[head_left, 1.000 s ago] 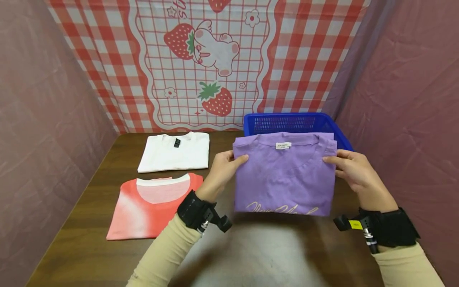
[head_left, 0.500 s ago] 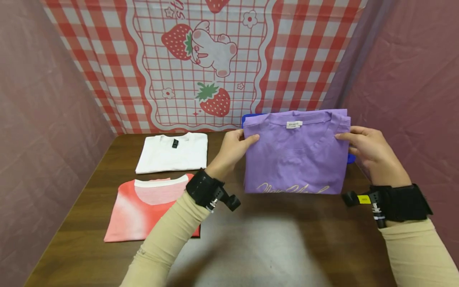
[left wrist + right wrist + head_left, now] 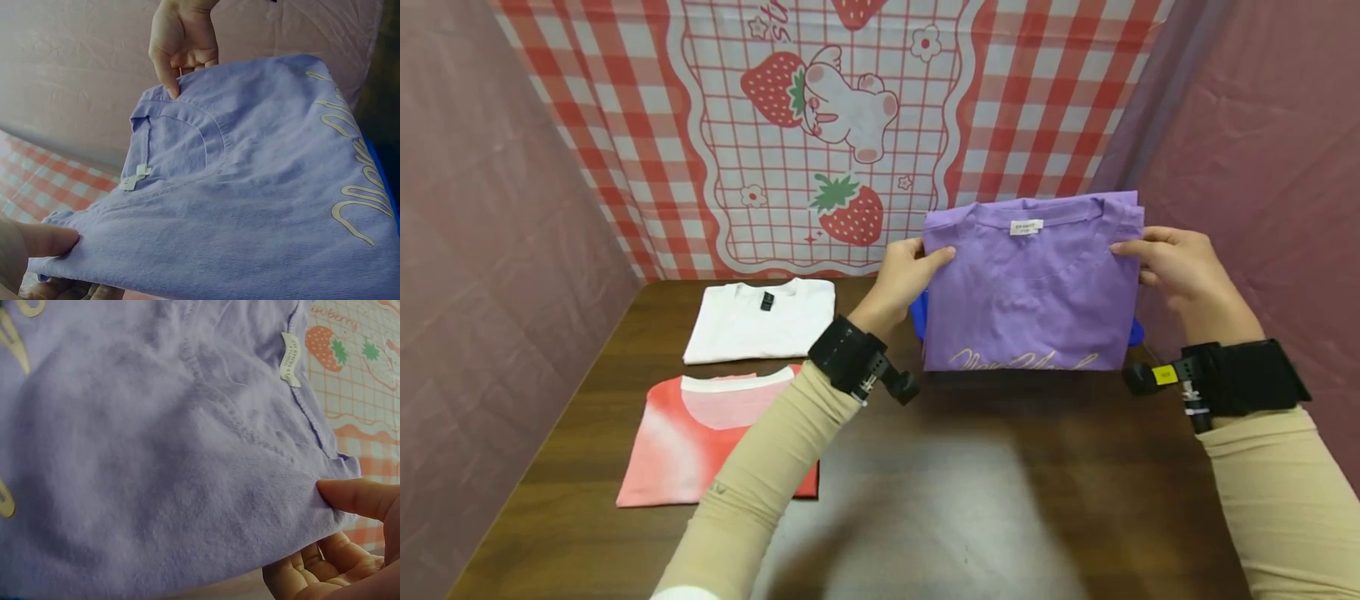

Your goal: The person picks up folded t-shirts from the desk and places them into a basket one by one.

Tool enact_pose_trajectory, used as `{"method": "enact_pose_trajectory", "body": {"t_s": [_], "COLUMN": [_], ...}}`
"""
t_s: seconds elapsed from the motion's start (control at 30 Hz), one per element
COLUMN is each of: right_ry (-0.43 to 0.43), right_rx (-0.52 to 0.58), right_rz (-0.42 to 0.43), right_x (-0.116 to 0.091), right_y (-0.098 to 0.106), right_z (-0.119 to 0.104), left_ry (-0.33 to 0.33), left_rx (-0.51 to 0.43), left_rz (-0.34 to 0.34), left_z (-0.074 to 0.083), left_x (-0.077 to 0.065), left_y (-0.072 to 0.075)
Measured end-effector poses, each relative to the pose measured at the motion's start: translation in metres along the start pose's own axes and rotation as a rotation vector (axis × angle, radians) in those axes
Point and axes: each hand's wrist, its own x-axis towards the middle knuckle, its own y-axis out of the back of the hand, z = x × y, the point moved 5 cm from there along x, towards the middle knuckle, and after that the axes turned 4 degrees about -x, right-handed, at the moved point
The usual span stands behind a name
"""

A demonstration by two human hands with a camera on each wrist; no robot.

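Above one table (image 3: 970, 508), one purple shirt (image 3: 1033, 287) pinched by left hand (image 3: 901, 275) and right hand (image 3: 1183, 267), arms outstretched, one basket (image 3: 919, 315) behind, one white shirt (image 3: 752, 332), one red shirt (image 3: 673, 442)

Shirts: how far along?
Done: white shirt and red shirt look folded, lying on the table. In hand: purple shirt, folded, pinched by left hand and right hand. Remaining, probably: setting it down; it hangs in front of a mostly hidden blue basket.

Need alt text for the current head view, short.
A person's left hand and right hand hold up a folded purple shirt by its upper sides, a blue object mostly hidden behind it. To the left on a wooden table, a folded white shirt lies beyond a folded red-and-pink shirt.
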Motion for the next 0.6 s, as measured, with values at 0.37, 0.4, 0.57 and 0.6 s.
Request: {"method": "enact_pose_trajectory", "body": {"t_s": [0.37, 0.4, 0.57, 0.6], "right_ry": [0.1, 0.101, 0.133, 0.139], "right_rx": [0.113, 0.128, 0.218, 0.23], "right_rz": [0.151, 0.158, 0.195, 0.202], "right_x": [0.019, 0.02, 0.028, 0.03], "right_y": [0.016, 0.017, 0.015, 0.015], "right_z": [-0.017, -0.018, -0.024, -0.024], "left_ry": [-0.057, -0.064, -0.112, -0.121], "left_rx": [0.05, 0.053, 0.028, 0.032], "left_rz": [0.016, 0.019, 0.046, 0.049], "left_z": [0.019, 0.02, 0.024, 0.025], "left_x": [0.023, 0.024, 0.032, 0.034], "left_y": [-0.011, -0.012, -0.015, -0.016]}}
